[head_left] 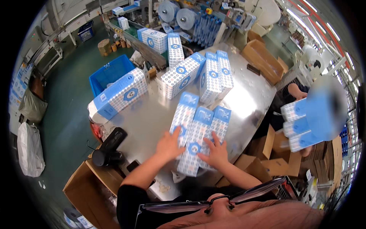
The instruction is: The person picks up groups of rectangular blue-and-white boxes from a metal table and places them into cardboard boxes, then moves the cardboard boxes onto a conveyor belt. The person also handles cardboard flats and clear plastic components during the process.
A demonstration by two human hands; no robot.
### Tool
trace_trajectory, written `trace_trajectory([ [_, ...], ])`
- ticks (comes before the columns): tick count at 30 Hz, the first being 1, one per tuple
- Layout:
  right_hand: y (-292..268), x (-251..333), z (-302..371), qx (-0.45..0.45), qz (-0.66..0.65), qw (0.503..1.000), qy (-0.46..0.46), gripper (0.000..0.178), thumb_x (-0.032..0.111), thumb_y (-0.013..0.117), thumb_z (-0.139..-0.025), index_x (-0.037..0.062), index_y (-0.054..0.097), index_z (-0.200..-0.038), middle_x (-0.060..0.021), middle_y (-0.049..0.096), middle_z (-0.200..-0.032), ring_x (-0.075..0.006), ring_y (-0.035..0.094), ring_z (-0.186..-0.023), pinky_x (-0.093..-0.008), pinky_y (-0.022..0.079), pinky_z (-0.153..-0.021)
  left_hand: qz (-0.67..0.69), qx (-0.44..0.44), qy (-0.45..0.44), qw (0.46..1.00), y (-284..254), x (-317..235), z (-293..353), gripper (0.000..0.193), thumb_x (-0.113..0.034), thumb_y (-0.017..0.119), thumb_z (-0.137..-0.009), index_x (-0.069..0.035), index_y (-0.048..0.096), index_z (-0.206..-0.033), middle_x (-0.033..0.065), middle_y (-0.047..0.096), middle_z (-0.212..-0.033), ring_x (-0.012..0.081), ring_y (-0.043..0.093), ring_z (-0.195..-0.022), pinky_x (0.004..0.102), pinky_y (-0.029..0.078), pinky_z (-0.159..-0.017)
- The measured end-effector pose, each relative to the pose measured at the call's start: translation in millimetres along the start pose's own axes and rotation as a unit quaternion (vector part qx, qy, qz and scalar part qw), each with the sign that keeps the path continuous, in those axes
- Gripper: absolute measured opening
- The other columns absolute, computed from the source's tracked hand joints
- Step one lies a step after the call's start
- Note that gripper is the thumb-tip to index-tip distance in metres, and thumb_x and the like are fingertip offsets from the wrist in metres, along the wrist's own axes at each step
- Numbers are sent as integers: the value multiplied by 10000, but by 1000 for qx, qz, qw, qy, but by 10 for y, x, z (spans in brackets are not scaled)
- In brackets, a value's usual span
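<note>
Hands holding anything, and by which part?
Left hand is on the near end of the left patterned pack; right hand on the near half of the right pack, reaching the middle pack. Whether they grip cannot be told.

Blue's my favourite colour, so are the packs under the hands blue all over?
No, the packs under the left hand and right hand are mostly white, with blue ends.

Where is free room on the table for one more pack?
Bare: metal table right of the paired far packs, and between the lone left pack and left hand. Crowded: the far side, and the middle with three packs.
</note>
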State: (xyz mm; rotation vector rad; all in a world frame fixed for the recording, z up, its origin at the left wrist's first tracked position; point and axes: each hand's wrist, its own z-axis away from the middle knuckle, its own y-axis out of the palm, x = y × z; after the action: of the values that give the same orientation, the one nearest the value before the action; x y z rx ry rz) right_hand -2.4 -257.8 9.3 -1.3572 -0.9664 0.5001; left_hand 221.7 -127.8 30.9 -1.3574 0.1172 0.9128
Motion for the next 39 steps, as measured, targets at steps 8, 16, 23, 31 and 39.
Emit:
trace_trajectory([
  [8, 179, -359, 677, 368, -598, 648, 295, 956, 309, 831, -787, 52, 257, -1507, -165, 578, -1311, -322, 558, -1234, -504, 460, -1032, 538, 223, -187, 791, 734, 1205, 1032, 847, -496, 668, -863, -79, 289, -1496, 153, 634, -1251, 290, 653, -1110, 432, 591, -720],
  [16, 47, -518, 841, 417, -664, 558, 272, 766, 124, 788, -782, 109, 423, -1455, -126, 588, -1364, -279, 561, -1256, -470, 492, -999, 532, 168, -141, 818, 444, 773, 1296, 727, -174, 777, -782, 10, 447, -1403, 136, 618, -1290, 258, 618, -1150, 395, 491, -986],
  [23, -1177, -949, 1156, 177, -595, 784, -5, 775, 6, 860, -687, 7, 503, -1376, -109, 633, -1290, -220, 585, -1195, -381, 489, -996, 419, 67, 188, 886, 248, -472, 1410, 604, -123, 819, -782, -28, 572, -1326, 99, 642, -1270, 224, 596, -1174, 384, 481, -994],
  [31, -3511, -1895, 2712, 119, -428, 896, 20, 962, 203, 924, -652, -14, 418, -1441, -136, 575, -1353, -225, 530, -1240, -385, 439, -1042, 195, 178, 292, 919, 1337, -2124, 1500, 613, -111, 787, -764, -49, 567, -1333, 137, 590, -1328, 248, 548, -1230, 364, 459, -1009],
  [39, -1677, -3162, 3613, 5, -173, 951, 257, 454, 294, 612, -934, 112, 562, -1347, -194, 643, -1232, -372, 618, -1117, -424, 493, -939, 409, -64, 3, 910, 2145, -1560, 1205, 514, 40, 551, -812, -4, 552, -1324, 96, 621, -1192, 186, 592, -1096, 339, 465, -985],
])
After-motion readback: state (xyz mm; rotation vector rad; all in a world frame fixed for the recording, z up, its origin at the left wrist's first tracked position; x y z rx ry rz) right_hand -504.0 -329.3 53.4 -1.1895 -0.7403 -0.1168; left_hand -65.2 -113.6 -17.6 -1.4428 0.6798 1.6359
